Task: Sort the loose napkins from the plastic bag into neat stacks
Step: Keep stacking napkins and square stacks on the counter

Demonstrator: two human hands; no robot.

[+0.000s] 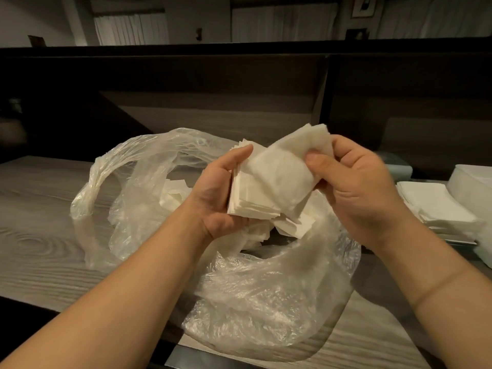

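A: What lies nearest?

B: Two bare forearms reach in from the bottom corners over a pale wood-grain bench. Between them a clear plastic bag lies crumpled on the bench, with its mouth open toward the hands.

A: Anything in the bag?

B: Loose napkins show through the plastic on its left side, and more lie tumbled in the opening just below the hands.

A: And the hands themselves?

B: They are raised above the bag. The left hand cups a bundle of napkins from the left, palm turned inward; its fingers run up along the bundle's edge and the heel of the palm sits under the lower corner. The right hand pinches the bundle's upper right corner, with the thumb in front and the fingers curled behind. The bundle's sheets are uneven, their corners fanned out at the top.

A: What is beyond them?

B: At the right edge a flat stack of napkins rests near a white container that is partly out of view. Behind the bench stands a dark wall panel, and higher up there are pale curtains.
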